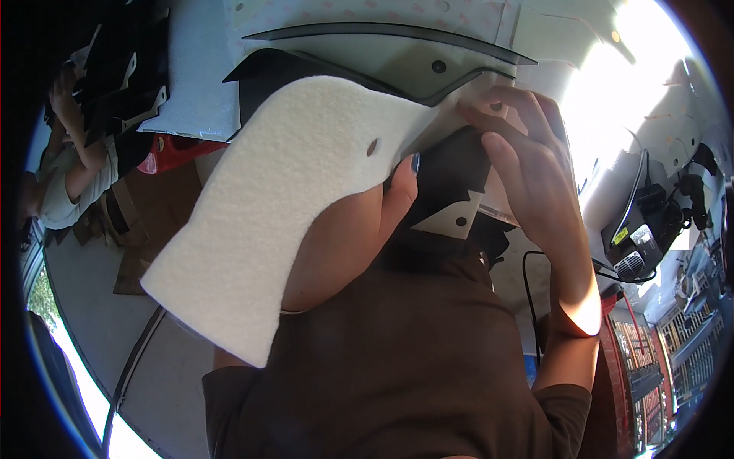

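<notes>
A large curved piece of white felt (pixel 252 199) with a small oval hole covers much of my left forearm and hand. My left hand (pixel 399 190) is closed on the felt. Its thumb, with a dark nail, shows at the felt's inner edge, and its other fingers are hidden. The felt's narrow end reaches toward my right hand (pixel 531 153), whose fingers are bent, with index finger and thumb apart. That hand is over the black panels on the table; whether its fingertips touch anything, I cannot tell. A black panel (pixel 443 172) with a pale holed tab (pixel 451 218) lies between my hands.
Black curved trim pieces (pixel 390 32) lie on the pale worktable (pixel 202 46) ahead. At right are a black device (pixel 638 245) with cables and strong sunlight. Another person (pixel 80 164) works with black parts at far left, near a red object (pixel 180 153) and cardboard (pixel 141 264).
</notes>
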